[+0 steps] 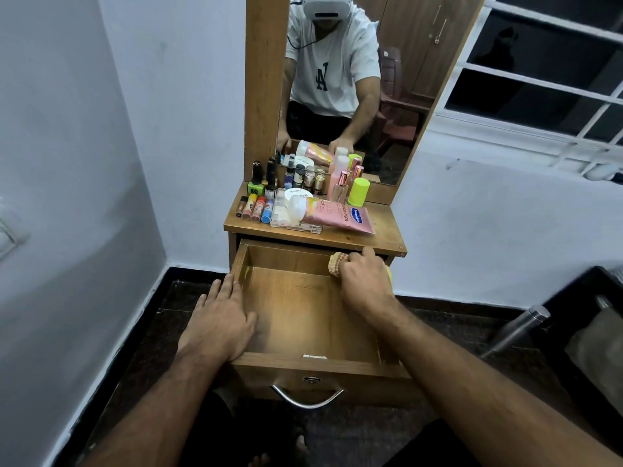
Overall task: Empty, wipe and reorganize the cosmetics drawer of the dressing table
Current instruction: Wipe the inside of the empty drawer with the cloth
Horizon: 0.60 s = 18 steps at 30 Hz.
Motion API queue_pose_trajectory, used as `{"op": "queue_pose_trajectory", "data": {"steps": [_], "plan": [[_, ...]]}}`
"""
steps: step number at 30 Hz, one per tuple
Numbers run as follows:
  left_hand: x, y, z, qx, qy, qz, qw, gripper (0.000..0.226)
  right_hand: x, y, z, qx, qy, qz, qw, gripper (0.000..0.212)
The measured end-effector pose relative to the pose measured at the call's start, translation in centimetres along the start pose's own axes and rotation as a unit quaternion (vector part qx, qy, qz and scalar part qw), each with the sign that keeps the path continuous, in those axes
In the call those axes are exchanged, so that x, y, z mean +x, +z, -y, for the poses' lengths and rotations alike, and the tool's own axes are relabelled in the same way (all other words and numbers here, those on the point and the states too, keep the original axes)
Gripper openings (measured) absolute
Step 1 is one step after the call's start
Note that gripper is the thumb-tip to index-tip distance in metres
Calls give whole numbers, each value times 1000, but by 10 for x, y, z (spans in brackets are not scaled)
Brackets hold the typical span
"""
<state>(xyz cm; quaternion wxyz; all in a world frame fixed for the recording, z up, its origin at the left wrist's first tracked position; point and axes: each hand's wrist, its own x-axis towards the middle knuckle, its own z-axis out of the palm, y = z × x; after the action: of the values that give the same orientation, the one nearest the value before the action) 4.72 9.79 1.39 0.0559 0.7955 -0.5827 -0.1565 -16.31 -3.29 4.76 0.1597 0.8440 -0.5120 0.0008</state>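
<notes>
Left hand flat on drawer rim at 9 o'clock — right hand grips cloth at 1 o'clock.

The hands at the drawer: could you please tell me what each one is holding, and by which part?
The right hand grips a bunched yellowish cloth in the drawer's back right corner. The left hand holds nothing; it rests flat on the drawer's left edge.

wooden drawer pulled open, emptied
</notes>
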Motion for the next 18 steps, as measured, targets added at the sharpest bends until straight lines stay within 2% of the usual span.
{"op": "queue_pose_trajectory", "data": {"steps": [2, 5, 9, 14, 18], "plan": [[0, 0, 0, -1, 0, -2, 1000, 68, 1, -5, -11, -27, 12, 16, 999, 22], [-1, 0, 0, 0, 0, -2, 1000, 68, -1, -2, -36, -43, 30, 100, 994, 22], [-1, 1, 1, 0, -1, -4, 1000, 69, -1, -8, -55, 12, 53, 154, 987, 22], [1, 2, 2, 1, -5, 0, 1000, 69, -16, -18, -38, 24, 66, 184, 980, 22], [2, 2, 1, 3, -4, -3, 1000, 69, -41, -23, -8, -13, 38, 250, 968, 14]]}}
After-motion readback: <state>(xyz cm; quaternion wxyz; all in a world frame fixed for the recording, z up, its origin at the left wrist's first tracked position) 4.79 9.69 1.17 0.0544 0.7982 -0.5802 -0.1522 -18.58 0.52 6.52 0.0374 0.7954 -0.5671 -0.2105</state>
